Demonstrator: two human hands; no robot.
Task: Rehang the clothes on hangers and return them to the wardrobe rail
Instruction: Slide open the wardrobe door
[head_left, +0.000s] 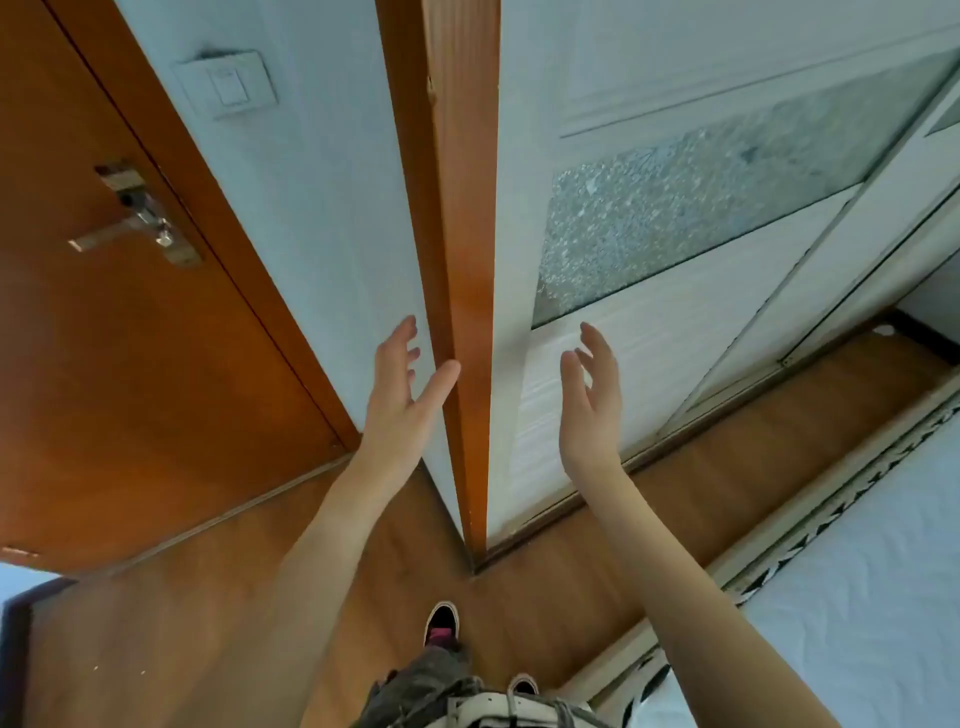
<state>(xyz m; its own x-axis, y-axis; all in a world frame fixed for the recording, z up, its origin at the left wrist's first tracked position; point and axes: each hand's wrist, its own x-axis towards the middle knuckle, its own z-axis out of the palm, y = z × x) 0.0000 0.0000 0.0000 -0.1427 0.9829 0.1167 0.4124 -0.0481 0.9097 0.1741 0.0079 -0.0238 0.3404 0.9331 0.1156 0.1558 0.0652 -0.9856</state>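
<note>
Both my arms reach forward toward the closed wardrobe. My left hand (400, 395) is open with fingers spread, in front of the wardrobe's brown wooden side post (462, 234). My right hand (592, 400) is open too, palm facing left, in front of the white sliding wardrobe door (675, 332) with its frosted glass panel (691, 208). Neither hand holds anything. No clothes, hangers or rail are visible; the wardrobe's inside is hidden behind the door.
A brown room door (130, 364) with a metal handle (130, 223) stands at the left. A light switch (226, 85) is on the white wall between door and wardrobe. A bed with white sheet (872, 597) lies at the right. My feet stand on the wooden floor (208, 597).
</note>
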